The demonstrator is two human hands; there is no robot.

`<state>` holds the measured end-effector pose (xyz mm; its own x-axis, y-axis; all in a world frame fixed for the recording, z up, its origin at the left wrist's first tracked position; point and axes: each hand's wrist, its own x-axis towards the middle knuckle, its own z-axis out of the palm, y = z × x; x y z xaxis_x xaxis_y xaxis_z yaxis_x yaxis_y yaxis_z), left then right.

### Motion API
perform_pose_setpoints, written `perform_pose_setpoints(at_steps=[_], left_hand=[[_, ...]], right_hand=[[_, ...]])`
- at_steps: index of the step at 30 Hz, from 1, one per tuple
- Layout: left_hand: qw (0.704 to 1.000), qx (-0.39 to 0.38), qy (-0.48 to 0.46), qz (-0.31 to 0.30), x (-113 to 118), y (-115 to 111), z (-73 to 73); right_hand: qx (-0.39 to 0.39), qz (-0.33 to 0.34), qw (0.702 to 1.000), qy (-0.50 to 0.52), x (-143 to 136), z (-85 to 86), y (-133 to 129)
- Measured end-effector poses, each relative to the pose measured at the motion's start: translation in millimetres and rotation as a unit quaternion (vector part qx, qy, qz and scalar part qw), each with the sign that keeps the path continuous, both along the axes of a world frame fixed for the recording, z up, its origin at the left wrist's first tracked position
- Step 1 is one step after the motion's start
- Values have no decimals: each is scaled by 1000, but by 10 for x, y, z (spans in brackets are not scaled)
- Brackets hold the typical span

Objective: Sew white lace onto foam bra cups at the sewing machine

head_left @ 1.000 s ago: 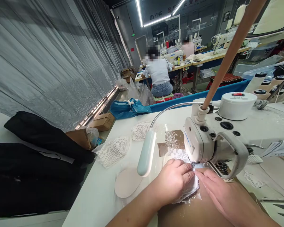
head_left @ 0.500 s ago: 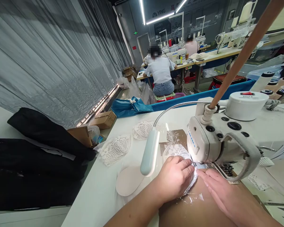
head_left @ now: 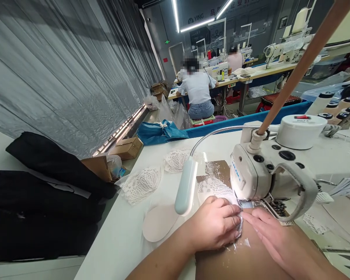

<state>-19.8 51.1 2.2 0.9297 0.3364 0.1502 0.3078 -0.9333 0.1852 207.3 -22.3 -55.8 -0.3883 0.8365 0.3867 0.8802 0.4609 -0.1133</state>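
A white lace piece (head_left: 215, 188) lies under the head of the sewing machine (head_left: 251, 171), on brown board covered with clear film. My left hand (head_left: 217, 223) is curled over the near part of the lace, its fingers pressed together on the fabric just in front of the needle area. The needle itself is hidden. My right hand (head_left: 265, 229) lies nearly flat to the right of the lace, its fingertips touching the lace's right edge, close to the left fingertips. A grey-green lamp (head_left: 186, 188) hangs on a bent metal neck above the left forearm.
Two lace cups (head_left: 142, 184) and a smooth beige pad (head_left: 159, 223) lie on the white table (head_left: 105, 241) to the left. Thread cones (head_left: 323, 103) stand at right. Beyond, a person (head_left: 198, 91) sits at another machine, with a second person farther back.
The lace and my left hand have shifted slightly toward me, and less lace shows below the left fingers. My right hand stays nearly in place. The view has moved slightly.
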Motion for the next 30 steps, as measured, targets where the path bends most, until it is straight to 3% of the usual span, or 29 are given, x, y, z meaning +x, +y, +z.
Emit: perform_pose_setpoints(at_steps=[9,16,25,30], left_hand=[[999,27,2,-21,-11,30,-6],[998,59,-9,-24,3,32,-23],[999,36,-9,-7,-3,27,-42],[999,15,-2,34,28,11,-54]], right_hand=[[30,38,999,-3,-89,241,27],[39,71,996,23,-86,176,14],[34,48,998,22,-123,244,12],[61,-10,996,-60,-63,56,16]])
